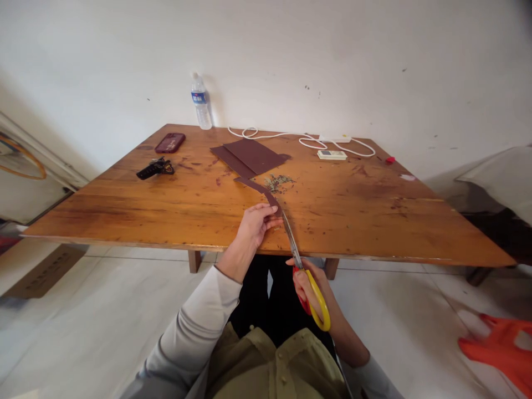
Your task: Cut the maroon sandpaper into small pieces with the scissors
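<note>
My left hand (256, 223) pinches a narrow strip of dark brown paper (272, 198) above the table's front edge. The strip bends away from my fingers toward the back. My right hand (310, 282) is closed round the red and yellow handles of a pair of scissors (294, 244). The blades point up and away, with their tips by the strip's right edge next to my left fingers. Whether the blades grip the strip is too small to tell. A small heap of scraps (277, 182) lies just behind the strip. Beyond it rest dark brown sheets (255, 157), overlapping each other.
On the wooden table (187, 205) are a phone (170, 143), a black bundled item (155, 168), a water bottle (201, 105), a white remote (331, 155) and a white cable (282, 134) with a power strip (334, 138). A wall stands behind. An orange bag (499, 346) lies at right.
</note>
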Tool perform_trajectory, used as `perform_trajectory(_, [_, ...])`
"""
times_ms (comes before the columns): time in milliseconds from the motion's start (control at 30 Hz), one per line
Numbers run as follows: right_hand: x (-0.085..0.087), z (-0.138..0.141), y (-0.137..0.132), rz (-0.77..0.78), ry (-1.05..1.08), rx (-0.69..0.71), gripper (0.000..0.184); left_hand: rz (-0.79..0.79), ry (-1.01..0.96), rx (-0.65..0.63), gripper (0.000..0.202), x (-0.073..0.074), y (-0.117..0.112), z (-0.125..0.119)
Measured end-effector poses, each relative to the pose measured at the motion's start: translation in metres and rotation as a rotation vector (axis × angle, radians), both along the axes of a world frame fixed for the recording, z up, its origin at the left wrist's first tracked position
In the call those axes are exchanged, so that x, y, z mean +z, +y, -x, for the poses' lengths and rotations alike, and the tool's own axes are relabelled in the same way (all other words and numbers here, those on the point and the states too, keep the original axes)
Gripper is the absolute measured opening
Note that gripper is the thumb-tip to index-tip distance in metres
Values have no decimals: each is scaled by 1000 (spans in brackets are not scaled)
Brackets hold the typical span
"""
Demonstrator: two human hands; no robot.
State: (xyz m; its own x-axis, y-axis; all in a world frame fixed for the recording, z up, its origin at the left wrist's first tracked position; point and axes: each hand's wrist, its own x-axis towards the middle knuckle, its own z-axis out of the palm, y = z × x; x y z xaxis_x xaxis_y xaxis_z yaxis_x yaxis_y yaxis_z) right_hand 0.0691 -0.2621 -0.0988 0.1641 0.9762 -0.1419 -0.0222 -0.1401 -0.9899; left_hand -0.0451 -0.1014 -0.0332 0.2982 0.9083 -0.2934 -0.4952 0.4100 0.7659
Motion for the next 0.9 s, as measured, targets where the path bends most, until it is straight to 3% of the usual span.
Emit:
perform_trajectory(300, [4, 4, 2, 106, 23, -81, 34, 13, -1, 6, 19, -2, 1, 0])
perform_trajectory(700, [-2, 9, 2, 70, -21, -141, 27, 44, -16, -15, 17, -1, 4, 2])
perform_trajectory(900, [-2, -5, -5, 73, -38, -26, 34, 63, 3, -32, 16, 1, 5, 3])
